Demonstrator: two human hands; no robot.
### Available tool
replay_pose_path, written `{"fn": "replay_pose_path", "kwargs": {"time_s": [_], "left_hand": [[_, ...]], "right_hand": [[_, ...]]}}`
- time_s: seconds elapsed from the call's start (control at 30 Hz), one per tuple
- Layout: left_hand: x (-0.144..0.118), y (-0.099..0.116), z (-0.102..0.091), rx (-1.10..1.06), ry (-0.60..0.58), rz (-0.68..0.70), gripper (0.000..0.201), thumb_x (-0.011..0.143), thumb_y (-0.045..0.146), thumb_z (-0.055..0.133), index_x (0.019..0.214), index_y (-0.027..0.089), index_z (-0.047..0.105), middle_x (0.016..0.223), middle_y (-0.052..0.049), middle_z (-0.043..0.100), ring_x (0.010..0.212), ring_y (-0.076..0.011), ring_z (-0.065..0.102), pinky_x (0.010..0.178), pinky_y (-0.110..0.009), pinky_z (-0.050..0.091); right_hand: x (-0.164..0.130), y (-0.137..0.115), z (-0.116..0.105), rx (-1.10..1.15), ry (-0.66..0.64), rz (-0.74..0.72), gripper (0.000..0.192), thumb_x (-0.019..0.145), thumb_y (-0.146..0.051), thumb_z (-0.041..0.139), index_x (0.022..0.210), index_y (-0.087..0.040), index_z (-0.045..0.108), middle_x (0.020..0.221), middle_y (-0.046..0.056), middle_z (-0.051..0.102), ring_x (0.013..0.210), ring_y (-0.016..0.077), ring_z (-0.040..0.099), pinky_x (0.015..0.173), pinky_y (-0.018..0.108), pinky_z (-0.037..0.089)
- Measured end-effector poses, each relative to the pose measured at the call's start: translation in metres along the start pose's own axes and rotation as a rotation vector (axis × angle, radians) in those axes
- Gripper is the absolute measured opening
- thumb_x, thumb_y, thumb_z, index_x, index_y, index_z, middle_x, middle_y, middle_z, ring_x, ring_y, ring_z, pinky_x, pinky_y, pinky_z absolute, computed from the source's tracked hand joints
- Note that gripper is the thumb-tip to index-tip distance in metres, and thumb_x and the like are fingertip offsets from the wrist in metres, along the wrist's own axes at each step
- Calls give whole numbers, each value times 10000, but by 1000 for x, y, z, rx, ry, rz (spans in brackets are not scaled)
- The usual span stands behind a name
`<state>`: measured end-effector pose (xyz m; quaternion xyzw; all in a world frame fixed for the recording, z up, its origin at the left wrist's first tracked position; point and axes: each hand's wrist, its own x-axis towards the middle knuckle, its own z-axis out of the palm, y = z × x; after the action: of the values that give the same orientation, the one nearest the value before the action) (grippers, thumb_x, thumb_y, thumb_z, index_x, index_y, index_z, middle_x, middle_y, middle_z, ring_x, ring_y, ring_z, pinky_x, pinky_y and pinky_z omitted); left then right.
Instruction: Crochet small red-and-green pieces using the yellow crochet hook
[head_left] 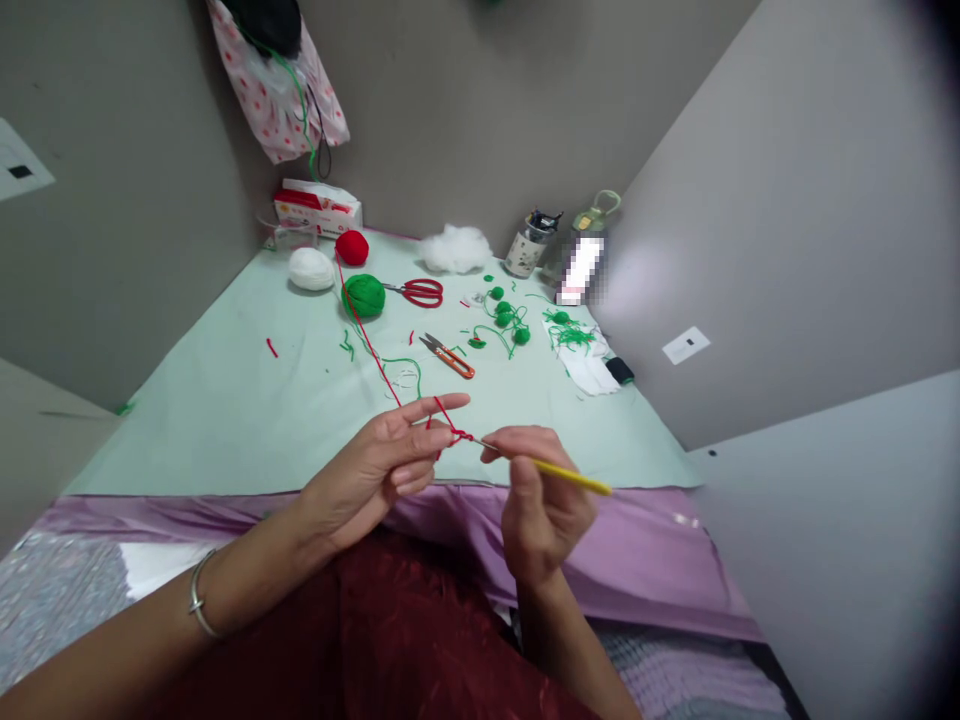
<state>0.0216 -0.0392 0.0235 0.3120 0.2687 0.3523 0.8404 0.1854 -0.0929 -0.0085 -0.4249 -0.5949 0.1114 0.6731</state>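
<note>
Early crochet stitch: left hand (390, 460) pinches taut red yarn (367, 340) near the table (225, 400), right hand (544, 500) grips hook (551, 468); next likely needs yarn caught.

Plain grey-beige walls (465, 110) fill the upper half of the frame and meet in a corner at top centre, with a paler grey panel (832, 560) at lower right. A pale mint-green tabletop (225, 410) spreads across the middle, edged along its near side by shiny lilac cloth (645, 560). A white rectangular wall outlet (685, 345) sits at right, and soft even light falls throughout.
</note>
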Motion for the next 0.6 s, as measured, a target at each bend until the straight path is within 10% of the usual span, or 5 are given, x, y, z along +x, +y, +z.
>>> {"fn": "replay_pose_path", "kwargs": {"time_s": [0.37,0.6], "left_hand": [[-3,-12,4,258,65,207,347,812,247,857,1155,260,807,790,23,649,772,-116,576,785,-234,484],[4,-10,3,173,91,212,371,802,246,869,1168,248,805,815,23,684,795,-124,611,829,-258,479]], "right_hand": [[8,-2,11,278,-29,237,196,1006,-188,600,1019,-276,774,980,24,779,806,151,673,706,317,559],[0,-6,6,-137,-134,-51,348,968,-79,619,1185,-318,749,1066,41,753,958,183,712,815,361,614]]}}
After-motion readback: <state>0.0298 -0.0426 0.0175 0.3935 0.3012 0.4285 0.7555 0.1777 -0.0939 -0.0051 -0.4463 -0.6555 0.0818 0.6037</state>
